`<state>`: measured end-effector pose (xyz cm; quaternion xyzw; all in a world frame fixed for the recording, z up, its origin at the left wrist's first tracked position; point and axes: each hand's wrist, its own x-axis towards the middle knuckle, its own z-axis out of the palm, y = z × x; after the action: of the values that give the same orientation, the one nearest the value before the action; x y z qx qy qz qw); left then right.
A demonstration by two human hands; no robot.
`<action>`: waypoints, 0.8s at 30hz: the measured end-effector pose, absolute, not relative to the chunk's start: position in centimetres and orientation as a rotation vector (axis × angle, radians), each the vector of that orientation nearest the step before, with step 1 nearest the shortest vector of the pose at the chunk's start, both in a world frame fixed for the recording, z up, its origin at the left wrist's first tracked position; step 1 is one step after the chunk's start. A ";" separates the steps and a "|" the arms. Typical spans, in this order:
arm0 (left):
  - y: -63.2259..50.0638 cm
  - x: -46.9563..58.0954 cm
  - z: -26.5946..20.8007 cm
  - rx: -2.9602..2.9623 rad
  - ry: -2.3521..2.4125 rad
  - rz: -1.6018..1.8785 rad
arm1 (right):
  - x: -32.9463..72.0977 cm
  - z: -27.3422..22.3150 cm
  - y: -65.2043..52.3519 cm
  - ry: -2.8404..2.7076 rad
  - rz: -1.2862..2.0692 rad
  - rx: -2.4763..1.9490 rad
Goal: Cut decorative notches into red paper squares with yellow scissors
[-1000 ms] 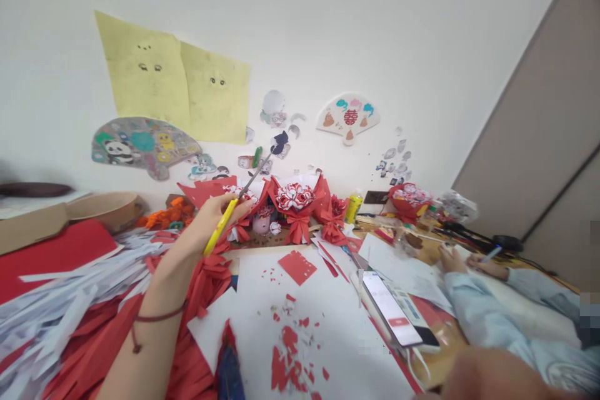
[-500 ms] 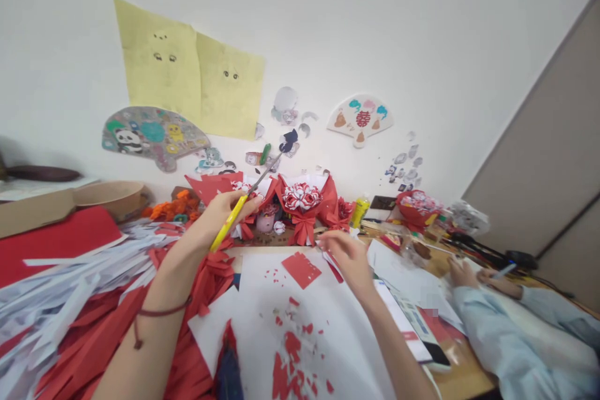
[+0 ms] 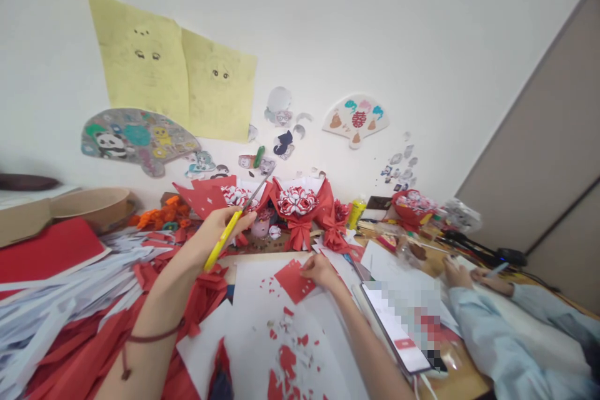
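Note:
My left hand (image 3: pixel 228 220) is closed around a yellow craft knife (image 3: pixel 221 242), its long thin blade slanting up to the right above the desk. With fingers pinched, my right hand (image 3: pixel 320 271) has the right edge of a small red paper square (image 3: pixel 293 282). That square lies on a large white sheet (image 3: pixel 253 325), and its edge shows small cut-out notches. Several red paper scraps (image 3: pixel 287 359) are scattered over the sheet below it.
Red and white strips (image 3: pixel 89 300) pile up at left. Paper flower bouquets (image 3: pixel 297 201) stand along the wall beside a yellow bottle (image 3: pixel 357 212). A phone (image 3: pixel 396 328) lies right of my forearm. Farther right, a co-worker's hands (image 3: pixel 458 274) are on the desk, one with a pen.
My right hand has moved down and left onto the red paper square and pinched its edge. My left hand still holds the craft knife, now slightly lower in view.

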<state>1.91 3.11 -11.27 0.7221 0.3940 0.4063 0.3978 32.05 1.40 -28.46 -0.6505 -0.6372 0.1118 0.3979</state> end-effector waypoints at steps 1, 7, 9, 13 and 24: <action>3.0 2.1 -11.3 1.837 0.987 1.020 | 32.0 -28.0 1.2 -1.647 0.371 -1.647; 2.8 3.3 -11.8 1.830 0.972 1.140 | 31.2 -20.6 -0.7 -1.739 0.609 -1.481; 2.5 3.8 -11.9 1.825 0.940 1.168 | 30.4 -17.3 -1.5 -1.758 0.607 -1.400; 1.4 4.3 -11.6 1.886 0.792 1.117 | 28.4 -12.2 -3.0 -1.827 0.584 -1.281; -0.1 4.4 -11.1 2.009 0.787 1.093 | 24.9 -8.2 -4.6 -1.966 0.341 -1.181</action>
<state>4.38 -0.07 -11.05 0.7769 0.3045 0.4227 0.3537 24.92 -4.56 -8.21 -0.4668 -0.7772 0.1348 0.3998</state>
